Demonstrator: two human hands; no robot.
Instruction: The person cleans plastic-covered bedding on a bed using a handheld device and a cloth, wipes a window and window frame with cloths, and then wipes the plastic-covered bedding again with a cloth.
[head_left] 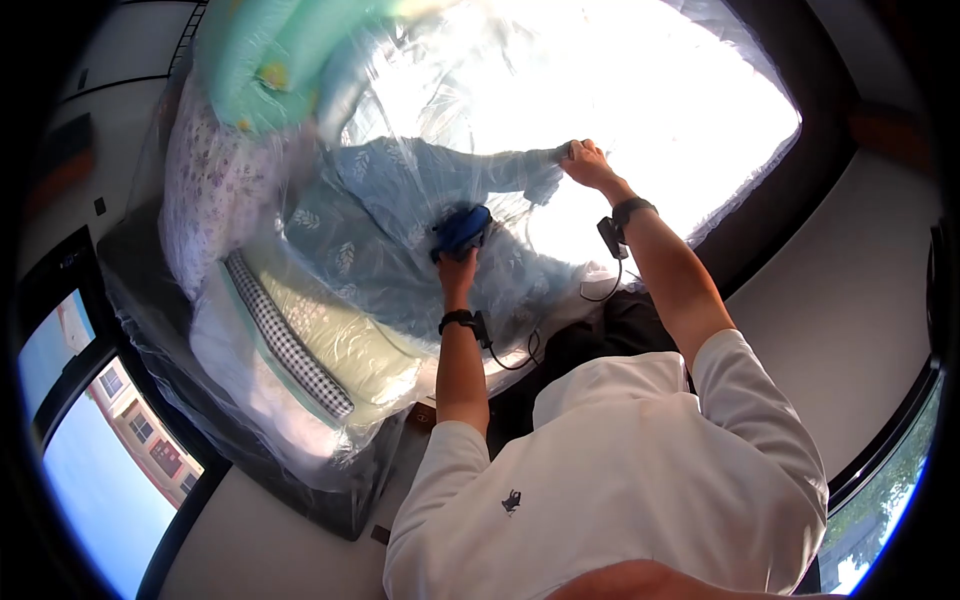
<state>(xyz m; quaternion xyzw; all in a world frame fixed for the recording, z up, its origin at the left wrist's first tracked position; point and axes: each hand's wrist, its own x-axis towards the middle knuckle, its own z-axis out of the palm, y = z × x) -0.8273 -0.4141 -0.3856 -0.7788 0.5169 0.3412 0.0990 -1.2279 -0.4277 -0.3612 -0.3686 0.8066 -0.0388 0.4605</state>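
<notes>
My left hand (457,268) is closed on a dark blue bundle (462,231), which looks like folded cloth or a small pouch. It is over blue leaf-patterned bedding (370,215) on the bed. Farther right, my right hand (588,162) is closed on a bunched edge of the blue bedding, pulled out to a point. Clear plastic sheeting (400,85) lies over or around much of the bedding; its layers are hard to tell apart. Strong sunlight washes out the bed surface beyond my right hand.
Left of the blue bedding are a mint-green quilt (265,95), a floral bundle (215,180), a yellowish pillow (340,340) and a checked strip (290,335). A window (115,430) stands at the lower left. Cords hang from both wristbands.
</notes>
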